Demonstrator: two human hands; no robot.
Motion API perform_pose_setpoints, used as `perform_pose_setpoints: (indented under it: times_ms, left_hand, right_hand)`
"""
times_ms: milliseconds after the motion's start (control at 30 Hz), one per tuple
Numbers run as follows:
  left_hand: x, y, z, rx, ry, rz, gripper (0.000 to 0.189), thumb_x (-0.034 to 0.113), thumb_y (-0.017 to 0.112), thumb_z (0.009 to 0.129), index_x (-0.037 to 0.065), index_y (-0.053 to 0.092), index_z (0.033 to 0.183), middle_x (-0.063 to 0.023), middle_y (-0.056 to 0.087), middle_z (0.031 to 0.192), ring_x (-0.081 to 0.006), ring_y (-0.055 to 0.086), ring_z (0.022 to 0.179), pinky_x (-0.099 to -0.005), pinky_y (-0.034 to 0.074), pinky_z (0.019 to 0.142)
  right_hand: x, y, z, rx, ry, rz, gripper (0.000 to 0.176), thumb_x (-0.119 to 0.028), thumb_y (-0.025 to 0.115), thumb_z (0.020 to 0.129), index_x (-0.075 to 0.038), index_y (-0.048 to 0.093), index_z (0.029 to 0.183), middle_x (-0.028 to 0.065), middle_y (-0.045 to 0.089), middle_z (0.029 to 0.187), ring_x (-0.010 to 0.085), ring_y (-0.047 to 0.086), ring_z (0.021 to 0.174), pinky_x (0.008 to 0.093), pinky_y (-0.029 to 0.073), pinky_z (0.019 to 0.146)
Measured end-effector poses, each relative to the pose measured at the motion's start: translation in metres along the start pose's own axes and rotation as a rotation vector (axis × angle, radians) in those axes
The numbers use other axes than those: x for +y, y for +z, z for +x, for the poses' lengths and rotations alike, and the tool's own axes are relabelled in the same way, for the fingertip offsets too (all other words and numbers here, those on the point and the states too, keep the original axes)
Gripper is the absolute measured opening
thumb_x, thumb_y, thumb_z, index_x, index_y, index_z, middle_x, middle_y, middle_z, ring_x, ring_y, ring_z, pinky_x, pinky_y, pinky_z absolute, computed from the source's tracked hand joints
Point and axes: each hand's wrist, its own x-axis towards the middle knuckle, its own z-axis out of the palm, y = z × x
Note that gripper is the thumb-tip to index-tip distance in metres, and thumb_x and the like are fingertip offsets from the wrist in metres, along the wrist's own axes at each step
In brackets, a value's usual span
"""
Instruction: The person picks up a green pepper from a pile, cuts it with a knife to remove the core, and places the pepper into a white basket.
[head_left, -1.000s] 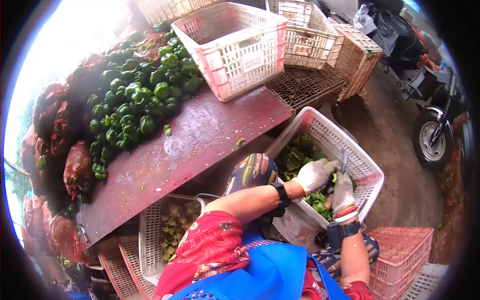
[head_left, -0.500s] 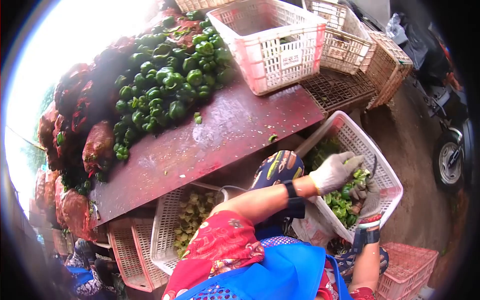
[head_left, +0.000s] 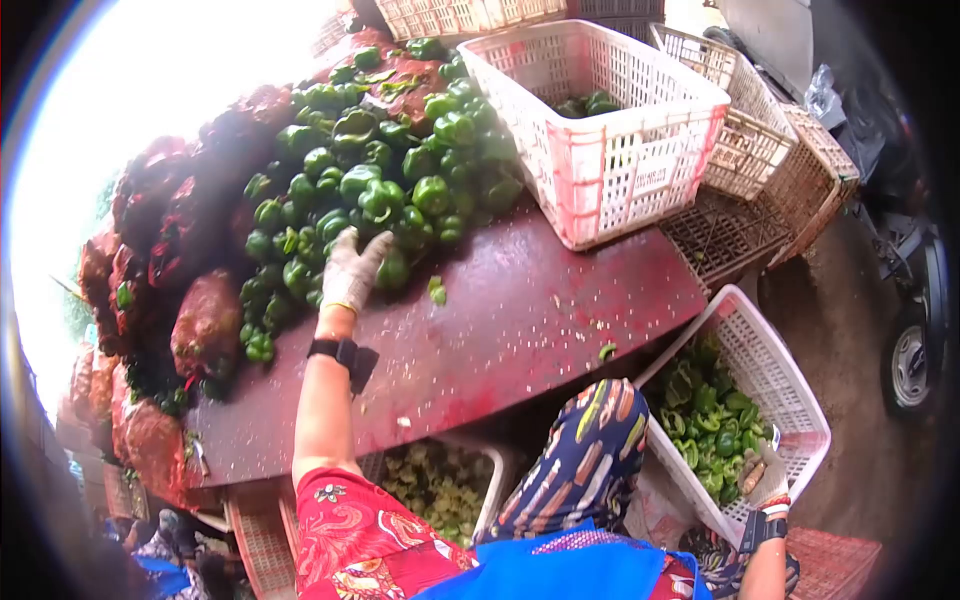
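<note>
Since the earlier frames, the left hand [head_left: 352, 272] has left the slanted white crate [head_left: 816, 425] and now reaches over the red table [head_left: 480, 350] to the near edge of the heaped green peppers [head_left: 380, 200]. Its gloved fingers are spread and grasp nothing visible; whether the tips touch a pepper I cannot tell, as they overlap the pile. Down at the slanted crate, the right hand [head_left: 768, 482] is curled around a knife [head_left: 775, 437], of which only a bit of blade shows clearly, the handle being hard to separate from the stained glove. Beside it lie opened peppers [head_left: 712, 425], some shaded by the crate wall. Sleeve and knee cover much of the low crate of pale pieces [head_left: 440, 485]. Glare swallows the pile's far side, the lens's dark rim crowds the motorbike wheel [head_left: 908, 365], and a person [head_left: 175, 560] at lower left is blurred.
</note>
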Motion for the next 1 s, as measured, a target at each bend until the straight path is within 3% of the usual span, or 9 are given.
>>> perform_pose_setpoints:
  times_ms: [200,333,467,567,633,700,767,833,1000]
  left_hand:
    - [-0.032,0.063,0.142,0.017,-0.243,-0.7,0.096,0.06,0.071,0.091,0.007,0.033,0.161,-0.0191,0.046,0.157,-0.0309,0.049,0.141,-0.042,0.038,0.116]
    - [0.001,0.094,0.086,0.176,-0.019,-0.846,0.08,0.036,0.086,0.082,0.007,0.05,0.147,-0.0176,0.057,0.134,-0.0278,0.058,0.121,-0.0397,0.048,0.106]
    - [0.029,0.119,0.021,0.389,0.44,-0.244,0.08,0.028,0.094,0.068,0.008,0.055,0.134,-0.016,0.06,0.127,-0.0343,0.061,0.117,-0.0395,0.051,0.102]
    - [0.039,0.137,-0.019,0.124,0.5,0.09,0.074,0.051,0.083,0.076,0.014,0.058,0.135,-0.012,0.055,0.139,-0.0349,0.045,0.139,-0.0686,0.022,0.119]
    - [0.04,0.142,-0.044,0.163,0.517,0.053,0.079,0.052,0.088,0.07,0.018,0.058,0.135,-0.0102,0.058,0.134,-0.0346,0.048,0.136,-0.0747,0.022,0.116]
    - [0.014,0.125,-0.032,0.279,0.628,-0.143,0.068,0.045,0.089,0.072,0.013,0.063,0.125,-0.0126,0.064,0.121,-0.0372,0.06,0.117,-0.0545,0.047,0.102]
    - [-0.02,0.07,0.002,0.612,0.599,-0.033,0.059,0.039,0.09,0.068,0.007,0.065,0.111,-0.0146,0.065,0.111,-0.0377,0.061,0.103,-0.047,0.049,0.088]
    - [-0.079,0.032,0.047,0.74,0.369,0.106,0.062,0.048,0.085,0.079,0.002,0.066,0.115,-0.0231,0.064,0.123,-0.0435,0.058,0.116,-0.0514,0.047,0.102]
    - [-0.173,0.008,0.148,0.353,-0.119,0.275,0.085,0.078,0.059,0.088,0.011,0.064,0.14,-0.0277,0.043,0.156,-0.0447,0.036,0.146,-0.0507,0.036,0.119]
  right_hand:
    - [0.002,0.071,-0.006,-0.017,-0.12,-0.033,0.02,-0.031,0.071,0.101,-0.015,0.06,0.106,0.0008,0.063,0.076,0.006,0.054,0.051,0.0203,0.047,0.044]
    - [-0.003,0.196,-0.069,-0.24,-0.227,-0.419,0.04,-0.037,0.064,0.103,-0.014,0.057,0.135,-0.0008,0.067,0.087,0.0047,0.051,0.052,0.0213,0.039,0.037]
    - [0.014,0.314,-0.076,-0.642,-0.19,-0.432,0.05,-0.026,0.064,0.102,-0.009,0.046,0.146,0.0046,0.066,0.106,0.0112,0.059,0.067,0.0236,0.049,0.049]
    - [0.054,0.4,-0.085,-0.683,-0.149,-0.537,0.053,-0.025,0.068,0.102,-0.014,0.044,0.148,0.0021,0.064,0.106,0.0111,0.061,0.074,0.0224,0.048,0.059]
    - [0.089,0.436,-0.048,-0.762,-0.052,-0.534,0.064,-0.029,0.076,0.098,-0.013,0.041,0.149,0.0022,0.063,0.106,0.0114,0.063,0.079,0.0242,0.049,0.06]
    - [0.117,0.47,-0.057,-0.638,-0.098,-0.621,0.069,-0.035,0.081,0.093,-0.013,0.042,0.145,0.0037,0.063,0.105,0.0134,0.064,0.08,0.0258,0.049,0.059]
    - [0.138,0.49,-0.057,-0.619,-0.183,-0.644,0.068,-0.038,0.084,0.09,-0.009,0.046,0.139,0.0072,0.066,0.102,0.0181,0.064,0.075,0.0323,0.05,0.063]
    - [0.146,0.496,-0.054,-0.493,-0.091,-0.681,0.053,-0.04,0.085,0.088,-0.015,0.053,0.122,0.0032,0.065,0.089,0.0158,0.057,0.063,0.0323,0.044,0.042]
    - [0.154,0.487,-0.027,-0.522,-0.139,-0.602,0.036,-0.039,0.078,0.095,-0.016,0.057,0.113,-0.0016,0.065,0.084,0.0096,0.06,0.065,0.0245,0.044,0.049]
